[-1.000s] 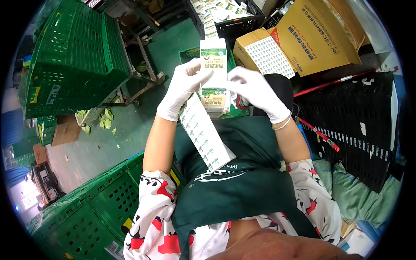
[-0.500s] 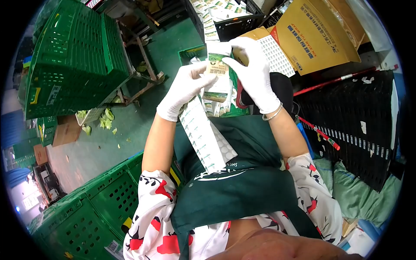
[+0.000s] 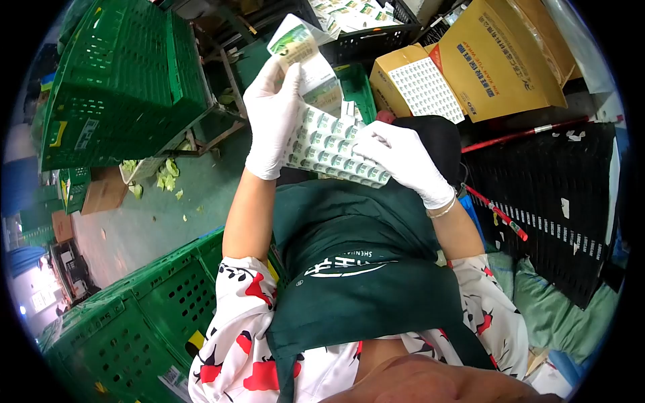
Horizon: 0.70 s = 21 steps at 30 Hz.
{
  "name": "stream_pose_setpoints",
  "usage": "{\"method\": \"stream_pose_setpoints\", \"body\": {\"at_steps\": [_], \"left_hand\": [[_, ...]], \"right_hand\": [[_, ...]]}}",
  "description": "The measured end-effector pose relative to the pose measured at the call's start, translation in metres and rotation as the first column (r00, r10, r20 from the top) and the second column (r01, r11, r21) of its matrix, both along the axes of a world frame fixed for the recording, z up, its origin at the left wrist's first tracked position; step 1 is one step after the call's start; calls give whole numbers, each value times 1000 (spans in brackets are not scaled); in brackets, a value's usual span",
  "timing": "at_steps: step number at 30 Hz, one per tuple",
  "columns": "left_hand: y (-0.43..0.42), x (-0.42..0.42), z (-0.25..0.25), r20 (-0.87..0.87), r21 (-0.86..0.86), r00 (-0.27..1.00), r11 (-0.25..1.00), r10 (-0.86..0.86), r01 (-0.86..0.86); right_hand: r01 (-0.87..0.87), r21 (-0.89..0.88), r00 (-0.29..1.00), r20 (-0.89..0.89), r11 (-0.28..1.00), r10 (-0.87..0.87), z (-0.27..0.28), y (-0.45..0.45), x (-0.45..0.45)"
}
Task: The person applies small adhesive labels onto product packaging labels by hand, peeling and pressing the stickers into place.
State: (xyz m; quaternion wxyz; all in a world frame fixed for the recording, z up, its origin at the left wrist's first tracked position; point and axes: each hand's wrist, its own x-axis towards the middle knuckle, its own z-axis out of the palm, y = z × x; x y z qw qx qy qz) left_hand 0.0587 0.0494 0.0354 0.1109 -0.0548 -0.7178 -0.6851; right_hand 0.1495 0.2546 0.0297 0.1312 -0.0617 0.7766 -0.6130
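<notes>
My left hand (image 3: 272, 114), in a white glove, is closed with thumb and fingers pinching a strip of printed white-and-green packets (image 3: 295, 50). The strip's upper end sticks up past my fingertips and looks blurred. A sheet of small green-and-white stickers (image 3: 329, 144) lies spread out just below it, its left edge against my left hand. My gloved right hand (image 3: 403, 158) is closed, with its fingertips pinched at the sheet's upper right part; a peeled sticker cannot be made out there. Behind the sheet stands a green crate (image 3: 359, 94), partly hidden.
A cardboard box (image 3: 497, 60) holds another sticker sheet (image 3: 428, 89) at its front. Beyond is a black crate (image 3: 376, 40) full of printed packets. Green crates (image 3: 114, 87) are stacked at left, more (image 3: 154, 302) at lower left. Black crates (image 3: 544, 208) stand at right.
The sticker sheet has swung up from hanging over the apron to lie between my hands. My left hand has risen with the packet strip; my right hand has left the strip and moved down to the sheet.
</notes>
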Motion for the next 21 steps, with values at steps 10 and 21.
{"method": "stream_pose_setpoints", "body": {"at_steps": [10,21], "left_hand": [[10,8,-7,-280,-40,930,965,237,-258],[22,14,-13,-249,-110,950,970,186,-219]], "right_hand": [[-117,132,993,33,984,114,-10,4,4],[187,574,800,-560,797,216,10,-36,-12]]}}
